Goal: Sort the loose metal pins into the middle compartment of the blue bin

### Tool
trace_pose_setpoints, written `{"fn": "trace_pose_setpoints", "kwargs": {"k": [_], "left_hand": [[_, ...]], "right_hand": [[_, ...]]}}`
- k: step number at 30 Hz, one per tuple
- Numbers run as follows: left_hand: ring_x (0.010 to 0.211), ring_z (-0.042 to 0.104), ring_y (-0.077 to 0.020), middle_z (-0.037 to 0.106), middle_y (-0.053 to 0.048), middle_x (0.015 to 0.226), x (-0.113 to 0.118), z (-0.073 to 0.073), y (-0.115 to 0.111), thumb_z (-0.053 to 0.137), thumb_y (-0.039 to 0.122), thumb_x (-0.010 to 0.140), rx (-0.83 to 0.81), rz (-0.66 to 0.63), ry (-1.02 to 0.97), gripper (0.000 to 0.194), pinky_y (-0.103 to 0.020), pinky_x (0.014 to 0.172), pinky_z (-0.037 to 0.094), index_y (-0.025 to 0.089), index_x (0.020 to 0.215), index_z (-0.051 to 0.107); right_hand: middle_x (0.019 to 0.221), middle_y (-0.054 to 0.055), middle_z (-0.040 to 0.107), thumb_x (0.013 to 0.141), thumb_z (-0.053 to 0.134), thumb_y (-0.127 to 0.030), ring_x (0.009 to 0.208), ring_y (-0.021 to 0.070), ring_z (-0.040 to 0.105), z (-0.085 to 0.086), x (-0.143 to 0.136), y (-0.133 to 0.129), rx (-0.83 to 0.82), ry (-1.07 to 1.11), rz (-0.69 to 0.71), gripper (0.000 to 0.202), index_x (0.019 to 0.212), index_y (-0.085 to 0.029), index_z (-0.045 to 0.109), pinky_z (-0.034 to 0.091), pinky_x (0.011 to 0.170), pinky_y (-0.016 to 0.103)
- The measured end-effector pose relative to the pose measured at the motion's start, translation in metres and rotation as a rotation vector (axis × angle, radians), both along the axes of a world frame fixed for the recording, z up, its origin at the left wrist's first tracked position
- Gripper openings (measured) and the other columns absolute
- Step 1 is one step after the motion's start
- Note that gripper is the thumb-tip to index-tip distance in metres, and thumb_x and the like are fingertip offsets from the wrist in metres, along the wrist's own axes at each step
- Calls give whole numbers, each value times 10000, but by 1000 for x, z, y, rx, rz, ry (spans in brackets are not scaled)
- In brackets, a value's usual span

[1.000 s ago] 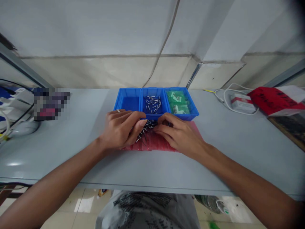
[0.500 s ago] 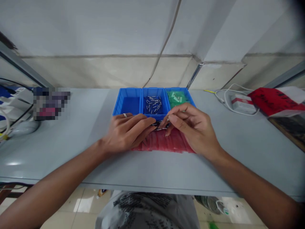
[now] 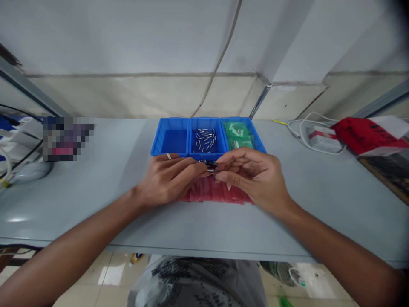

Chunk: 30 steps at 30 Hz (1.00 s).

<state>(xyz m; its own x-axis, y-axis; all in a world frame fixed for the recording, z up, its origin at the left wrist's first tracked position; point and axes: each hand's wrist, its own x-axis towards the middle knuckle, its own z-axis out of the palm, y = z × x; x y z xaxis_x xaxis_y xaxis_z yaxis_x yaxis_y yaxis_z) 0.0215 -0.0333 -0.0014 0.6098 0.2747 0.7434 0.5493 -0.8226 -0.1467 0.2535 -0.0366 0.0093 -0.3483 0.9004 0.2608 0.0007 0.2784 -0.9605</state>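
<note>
My left hand (image 3: 174,177), with a ring on one finger, is closed, its fingertips pinching a small silver metal pin (image 3: 210,171). From the other side, my right hand (image 3: 258,177) brings its thumb and forefinger together at the pin's right end. More slim metal pieces (image 3: 202,161) lie right behind the fingertips, partly hidden by them. Beneath both hands spreads a row of red plastic bags (image 3: 220,192). The middle blue bin (image 3: 207,153) just beyond holds many similar silver pins (image 3: 205,140).
A left blue bin (image 3: 171,149) and a right blue bin (image 3: 260,147) flank the middle one; the right holds green bags (image 3: 238,134). Farther right lie a white cable (image 3: 302,128), a small box (image 3: 324,138) and a red packet (image 3: 367,134). A mouse (image 3: 33,172) sits at left.
My right hand has moved slightly left and down, and its thumb and forefinger now meet the pin at my left fingertips. My left hand has barely moved.
</note>
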Motion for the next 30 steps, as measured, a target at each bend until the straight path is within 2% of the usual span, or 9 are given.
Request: {"fn": "trace_pose_setpoints", "kwargs": {"k": [5, 11, 14, 19, 26, 30], "left_hand": [[569, 587, -71, 699, 26, 739, 2, 5, 0, 615, 211, 966, -5, 50, -52, 52, -230, 568, 421, 165, 945, 605], [563, 592, -80, 691, 18, 721, 3, 5, -1, 542, 265, 1010, -27, 38, -55, 145, -239, 561, 417, 160, 930, 602], [561, 605, -85, 709, 7, 740, 3, 4, 0, 597, 331, 988, -21, 31, -67, 175, -234, 559, 436, 156, 979, 604], [574, 616, -86, 706, 18, 721, 3, 3, 0, 614, 237, 970, 14, 8, -72, 73, -232, 563, 445, 168, 964, 591], [567, 615, -86, 719, 8, 742, 2, 4, 0, 668, 251, 938, -19, 29, -89, 122, -232, 573, 453, 157, 985, 605], [602, 632, -92, 722, -1, 756, 1, 4, 0, 599, 246, 980, -25, 15, -64, 94, -236, 591, 452, 154, 967, 608]], "right_hand": [[772, -8, 758, 789, 839, -227, 556, 103, 650, 1, 0, -1, 50, 37, -68, 139, 916, -244, 785, 541, 513, 253], [811, -5, 771, 798, 835, -215, 538, 99, 647, -3, 2, 0, 48, 84, -71, 127, 907, -263, 791, 535, 500, 262], [812, -1, 769, 799, 835, -220, 527, 104, 638, -5, 3, 1, 35, 106, -63, 118, 899, -259, 787, 515, 472, 269], [810, 8, 771, 786, 847, -246, 546, 115, 639, -6, 2, 0, 10, 103, -64, 135, 907, -250, 787, 518, 451, 270], [798, -6, 770, 800, 835, -211, 520, 90, 629, -5, 2, 0, 7, 115, -44, 131, 910, -268, 792, 509, 468, 241], [807, -2, 772, 796, 838, -215, 515, 86, 625, -5, 1, 0, 15, 108, -53, 124, 903, -257, 792, 509, 475, 240]]}}
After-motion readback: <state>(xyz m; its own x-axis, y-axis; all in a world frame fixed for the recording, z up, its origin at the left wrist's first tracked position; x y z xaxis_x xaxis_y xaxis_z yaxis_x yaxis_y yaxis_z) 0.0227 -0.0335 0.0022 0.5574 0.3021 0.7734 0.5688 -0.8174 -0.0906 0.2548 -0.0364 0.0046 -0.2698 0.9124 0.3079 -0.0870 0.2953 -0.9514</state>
